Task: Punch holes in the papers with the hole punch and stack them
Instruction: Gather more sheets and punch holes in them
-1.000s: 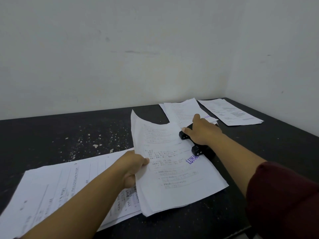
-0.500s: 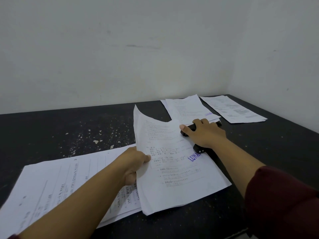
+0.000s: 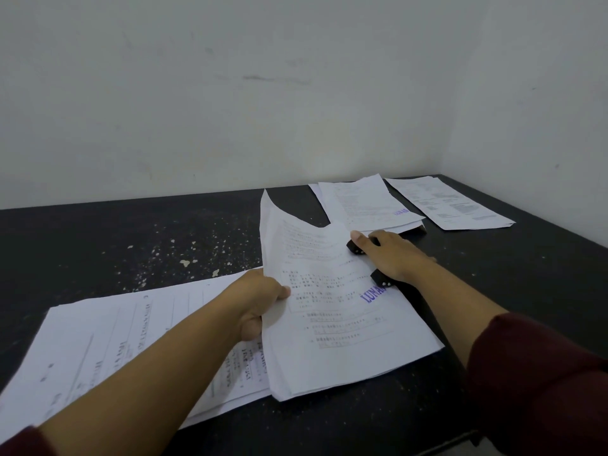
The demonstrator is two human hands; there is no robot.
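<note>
Black punch (image 3: 378, 274) now fully under right hand (image 3: 394, 258), pressing flat; left hand (image 3: 260, 301) still pinches sheet (image 3: 329, 307) edge w/ far corner lifted. Punch likely underway.

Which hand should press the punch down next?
Right. The right hand already lies flat on top of the black hole punch, whose mouth holds the stamped white paper's edge. The left hand grips that paper's opposite edge, steadying it.

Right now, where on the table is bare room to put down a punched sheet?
The speckled black table is bare between the wall and the near-left stack. Crowded: the far-right corner, with two paper piles, and around the hole punch.
</note>
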